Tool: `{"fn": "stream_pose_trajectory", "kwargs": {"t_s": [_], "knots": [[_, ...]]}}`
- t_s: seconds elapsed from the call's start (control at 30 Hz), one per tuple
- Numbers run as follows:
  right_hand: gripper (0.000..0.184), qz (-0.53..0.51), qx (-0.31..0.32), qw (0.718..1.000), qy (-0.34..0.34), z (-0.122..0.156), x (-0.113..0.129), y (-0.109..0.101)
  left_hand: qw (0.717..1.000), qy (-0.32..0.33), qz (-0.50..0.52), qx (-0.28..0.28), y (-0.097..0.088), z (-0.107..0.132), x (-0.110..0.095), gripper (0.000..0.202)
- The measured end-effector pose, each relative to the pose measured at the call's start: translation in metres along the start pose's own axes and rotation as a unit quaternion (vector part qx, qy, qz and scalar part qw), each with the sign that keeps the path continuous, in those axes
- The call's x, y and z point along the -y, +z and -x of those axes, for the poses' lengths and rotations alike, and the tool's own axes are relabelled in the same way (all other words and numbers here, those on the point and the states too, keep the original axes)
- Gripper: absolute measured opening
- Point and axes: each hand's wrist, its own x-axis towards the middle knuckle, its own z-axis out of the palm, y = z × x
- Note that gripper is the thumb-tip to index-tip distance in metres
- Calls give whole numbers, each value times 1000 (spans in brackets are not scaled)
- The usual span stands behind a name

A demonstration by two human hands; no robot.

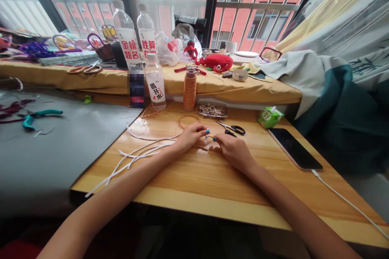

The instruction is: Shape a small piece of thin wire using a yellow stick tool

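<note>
Stick pinched by the right hand; left hand with fingers narrow, hold unclear; white cords left; scissors farther off on the surface.

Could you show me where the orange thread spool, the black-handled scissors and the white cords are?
Orange thread spool (190,91): head view, middle of the wound thread.
Black-handled scissors (228,126): head view, where the blades meet the handles.
White cords (133,156): head view, on strands within the loose bunch.
</note>
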Motion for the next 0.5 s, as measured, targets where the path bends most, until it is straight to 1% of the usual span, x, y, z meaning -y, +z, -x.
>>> {"fn": "stream_pose_trajectory", "kwargs": {"t_s": [0.1, 0.2, 0.27, 0.4, 0.5], "knots": [[24, -117, 40, 990, 66, -2, 1, -2, 1000, 10, -9, -6, 0, 1, -3, 14], [26, -232, 78, 963, 116, -5, 3, -6, 999, 33, -21, -15, 0, 4, -5, 14], [28, -285, 107, 941, 149, -7, 4, -9, 998, 51, -26, -15, 0, 5, -7, 14], [29, -372, 178, 887, 208, -9, 5, -14, 997, 75, -27, 4, 0, 7, -7, 14], [29, -444, 240, 830, 236, -9, 1, -18, 995, 84, -25, 39, 0, 7, -8, 13]]}}
